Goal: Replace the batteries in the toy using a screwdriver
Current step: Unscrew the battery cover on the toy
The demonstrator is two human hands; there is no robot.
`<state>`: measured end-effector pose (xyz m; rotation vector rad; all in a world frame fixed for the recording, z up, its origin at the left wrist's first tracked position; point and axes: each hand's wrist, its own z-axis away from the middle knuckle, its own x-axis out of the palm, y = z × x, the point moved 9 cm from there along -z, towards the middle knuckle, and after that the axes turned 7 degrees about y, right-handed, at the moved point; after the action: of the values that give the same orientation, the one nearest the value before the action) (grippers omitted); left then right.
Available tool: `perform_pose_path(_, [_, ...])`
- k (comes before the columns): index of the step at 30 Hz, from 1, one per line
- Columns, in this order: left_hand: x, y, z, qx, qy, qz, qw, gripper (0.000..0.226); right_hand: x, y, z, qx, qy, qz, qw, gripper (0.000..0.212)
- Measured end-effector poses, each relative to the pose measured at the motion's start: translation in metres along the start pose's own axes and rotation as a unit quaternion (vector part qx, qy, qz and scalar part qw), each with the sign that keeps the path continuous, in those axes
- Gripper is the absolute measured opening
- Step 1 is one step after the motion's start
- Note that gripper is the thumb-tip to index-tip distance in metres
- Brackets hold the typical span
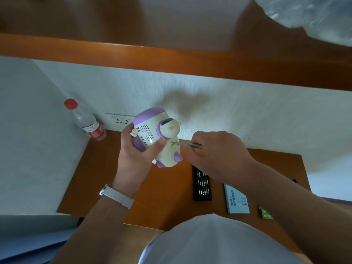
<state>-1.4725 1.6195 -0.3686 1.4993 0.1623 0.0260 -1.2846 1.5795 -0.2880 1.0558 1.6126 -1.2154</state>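
A cream and purple toy (pixel 152 130) is held up above the wooden desk (pixel 162 197). My left hand (pixel 135 151) grips it from the left, thumb across its perforated side. My right hand (pixel 217 151) pinches a thin silver screwdriver (pixel 187 144), and the tip touches the toy's cream body just below its small figure. A black tray of screwdriver bits (pixel 202 184) lies on the desk under my right hand. A green battery pack (pixel 265 213) lies at the desk's right front.
A clear bottle with a red cap (pixel 86 121) stands at the desk's back left, beside a wall socket (pixel 120 121). A grey-blue box lid (pixel 237 200) lies right of the bit tray. White walls close in the desk at left and back.
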Motion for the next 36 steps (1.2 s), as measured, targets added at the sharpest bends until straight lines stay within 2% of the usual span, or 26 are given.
perform_pose_path(6, [0.005,0.006,0.0,0.038,0.004,-0.04,0.998,0.092,-0.004,0.002,-0.006,-0.017,-0.012,0.022,1.0,0.04])
perform_pose_path(11, [0.006,0.002,-0.001,0.025,0.007,-0.03,0.999,0.098,-0.003,0.002,-0.005,-0.024,-0.027,0.028,0.999,0.041])
perform_pose_path(14, [0.008,-0.001,0.0,0.02,0.007,-0.029,0.999,0.102,0.0,0.002,-0.003,-0.031,-0.037,0.024,0.999,0.035])
perform_pose_path(20, [0.012,-0.007,0.002,0.019,0.003,-0.027,0.999,0.09,0.005,0.007,-0.001,-0.022,-0.038,-0.017,0.999,0.024])
perform_pose_path(26, [0.016,-0.002,0.008,0.042,0.0,-0.029,0.999,0.093,-0.003,0.016,-0.001,0.002,-0.017,0.008,1.0,0.046])
perform_pose_path(31, [0.019,0.0,0.012,0.061,-0.002,-0.042,0.997,0.099,-0.004,0.021,-0.002,-0.002,-0.033,0.013,0.999,0.048])
perform_pose_path(36, [0.019,0.0,0.013,0.058,0.003,-0.05,0.997,0.094,-0.003,0.021,0.0,-0.001,-0.046,-0.004,0.999,0.036])
